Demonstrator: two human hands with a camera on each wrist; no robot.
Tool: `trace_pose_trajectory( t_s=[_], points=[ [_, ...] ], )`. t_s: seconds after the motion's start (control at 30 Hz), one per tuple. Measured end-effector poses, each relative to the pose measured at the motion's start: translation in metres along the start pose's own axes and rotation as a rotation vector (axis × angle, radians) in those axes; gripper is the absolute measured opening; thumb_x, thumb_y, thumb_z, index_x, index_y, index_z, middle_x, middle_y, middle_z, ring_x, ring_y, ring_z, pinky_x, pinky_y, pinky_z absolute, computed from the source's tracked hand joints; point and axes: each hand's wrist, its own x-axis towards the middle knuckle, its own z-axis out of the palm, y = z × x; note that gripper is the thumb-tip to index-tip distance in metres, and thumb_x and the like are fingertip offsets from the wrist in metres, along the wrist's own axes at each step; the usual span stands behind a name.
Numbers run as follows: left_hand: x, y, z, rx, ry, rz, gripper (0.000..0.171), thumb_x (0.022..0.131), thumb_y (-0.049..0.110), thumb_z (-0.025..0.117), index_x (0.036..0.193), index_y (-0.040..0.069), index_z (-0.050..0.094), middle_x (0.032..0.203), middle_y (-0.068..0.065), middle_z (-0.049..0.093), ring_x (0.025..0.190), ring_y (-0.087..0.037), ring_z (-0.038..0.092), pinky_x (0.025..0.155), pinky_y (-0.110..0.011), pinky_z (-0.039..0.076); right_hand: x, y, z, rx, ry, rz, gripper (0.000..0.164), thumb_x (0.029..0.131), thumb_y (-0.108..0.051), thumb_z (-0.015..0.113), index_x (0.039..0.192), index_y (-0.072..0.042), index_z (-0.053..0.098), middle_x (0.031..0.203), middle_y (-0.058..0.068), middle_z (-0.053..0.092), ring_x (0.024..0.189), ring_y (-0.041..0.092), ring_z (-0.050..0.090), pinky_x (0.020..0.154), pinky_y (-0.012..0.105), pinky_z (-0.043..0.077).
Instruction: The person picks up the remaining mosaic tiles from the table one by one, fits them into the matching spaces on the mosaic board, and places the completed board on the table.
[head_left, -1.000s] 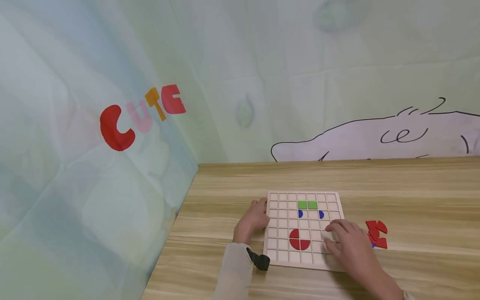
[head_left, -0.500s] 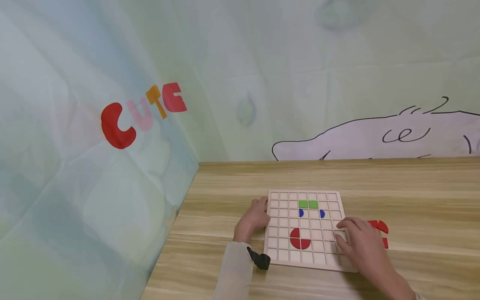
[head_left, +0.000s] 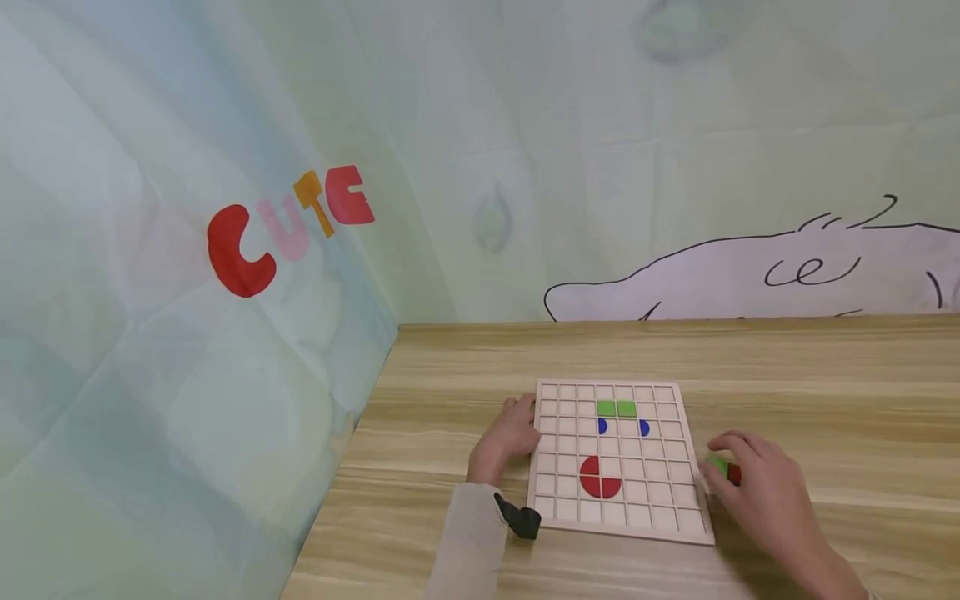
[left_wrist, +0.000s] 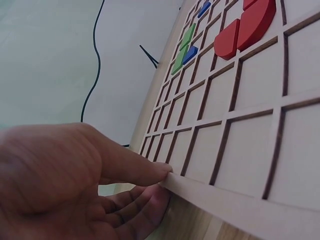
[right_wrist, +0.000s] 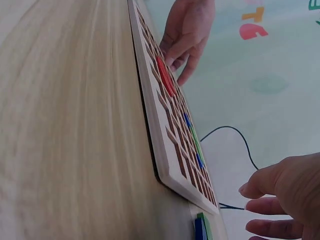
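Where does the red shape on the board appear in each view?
Head: red shape right of center, below the middle.
Left wrist: red shape top right, cut off by the frame's edge.
Right wrist: red shape upper middle, beside the left hand.
Shared landmark: left hand at the board.

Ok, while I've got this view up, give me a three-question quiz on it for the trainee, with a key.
1. How many red quarter-circles sit on the board?
2. True or false: the right hand is over the middle of the board.
3. In the head view, which pieces sit in the row just below the green squares?
A) red quarter-circles
B) blue half-circles
C) no pieces at all

Key:
1. Three.
2. False; it is to the right of the board, by a loose green piece.
3. B.
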Motion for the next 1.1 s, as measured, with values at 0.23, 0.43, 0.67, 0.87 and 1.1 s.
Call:
trace_pose_trajectory(
  t_s=[0.23, 0.43, 0.67, 0.87, 1.1],
  points=[
    [-0.001, 0.001, 0.001, -0.003, 0.000, -0.006, 0.065, 0.083, -0.005, 0.051, 0.145, 0.010, 0.038, 0.132, -0.016, 0.042, 0.112, -0.027, 0.045, 0.098, -0.044, 0.038, 0.000, 0.012, -0.007, -0.029, -0.012, 0.056, 0.023, 0.072, -0.010, 0.076, 0.092, -0.003, 0.068, 0.100, 0.020, 0.065, 0.086, 0.039, 0.058, 0.073, 0.056, 0.040],
    [-0.002, 0.002, 0.000, -0.008, -0.007, -0.006, 0.065, 0.083, -0.006, 0.051, 0.146, 0.010, 0.038, 0.133, -0.016, 0.042, 0.114, -0.028, 0.045, 0.101, -0.044, 0.037, 0.001, 0.020, -0.012, -0.049, -0.025, 0.082, 0.020, 0.075, -0.013, 0.074, 0.091, -0.003, 0.068, 0.098, 0.020, 0.064, 0.084, 0.038, 0.058, 0.070, 0.054, 0.041],
    [-0.002, 0.003, -0.002, -0.015, -0.012, -0.003, 0.065, 0.084, -0.007, 0.049, 0.146, 0.008, 0.037, 0.133, -0.018, 0.041, 0.113, -0.028, 0.045, 0.098, -0.044, 0.038, 0.002, 0.027, -0.014, -0.025, 0.003, 0.069, 0.020, 0.071, -0.012, 0.077, 0.088, -0.005, 0.068, 0.094, 0.015, 0.065, 0.083, 0.036, 0.059, 0.069, 0.049, 0.038],
    [-0.001, 0.001, 0.000, -0.014, -0.008, 0.010, 0.064, 0.083, -0.006, 0.048, 0.145, 0.007, 0.038, 0.133, -0.019, 0.041, 0.114, -0.028, 0.045, 0.098, -0.044, 0.038, 0.002, 0.031, -0.015, -0.040, -0.039, 0.108, 0.023, 0.074, -0.012, 0.076, 0.091, 0.000, 0.068, 0.095, 0.021, 0.064, 0.085, 0.039, 0.056, 0.072, 0.054, 0.039],
    [0.001, -0.001, 0.001, -0.012, -0.006, 0.014, 0.064, 0.083, -0.005, 0.049, 0.145, 0.006, 0.037, 0.131, -0.018, 0.042, 0.111, -0.027, 0.046, 0.097, -0.043, 0.039, 0.004, 0.036, -0.014, -0.086, -0.062, 0.134, 0.023, 0.074, -0.013, 0.074, 0.092, 0.000, 0.067, 0.096, 0.023, 0.062, 0.081, 0.037, 0.055, 0.067, 0.051, 0.040]
  ],
)
